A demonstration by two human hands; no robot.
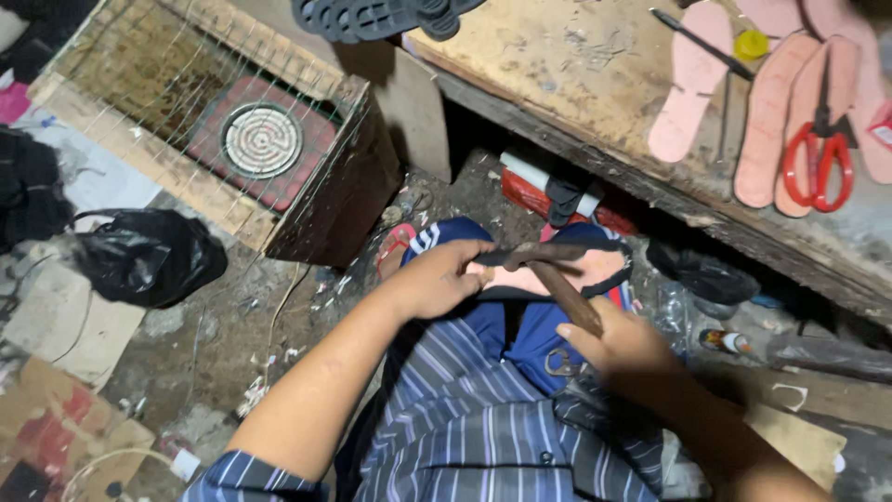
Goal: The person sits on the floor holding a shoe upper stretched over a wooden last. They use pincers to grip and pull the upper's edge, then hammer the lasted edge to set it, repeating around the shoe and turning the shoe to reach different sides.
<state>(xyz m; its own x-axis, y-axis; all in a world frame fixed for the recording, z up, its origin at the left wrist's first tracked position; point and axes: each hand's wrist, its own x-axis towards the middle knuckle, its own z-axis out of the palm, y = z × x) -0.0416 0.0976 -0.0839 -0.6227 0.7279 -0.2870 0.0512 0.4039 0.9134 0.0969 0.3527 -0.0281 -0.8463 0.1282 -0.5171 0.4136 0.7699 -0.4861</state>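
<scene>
My left hand (437,277) grips the near edge of a pink sandal sole with dark straps (595,270), which rests on my lap. My right hand (621,346) holds the wooden handle of a hammer (567,293). The hammer's dark head lies across the sole, close to the fingers of my left hand. Below both hands are my blue shorts and striped shirt.
A wooden workbench (567,74) at the upper right carries several pink soles (692,79), red-handled scissors (818,158) and a dark tool. A wire-covered wooden box holds a round electric hotplate (261,139). A black plastic bag (149,256) lies on the littered floor at the left.
</scene>
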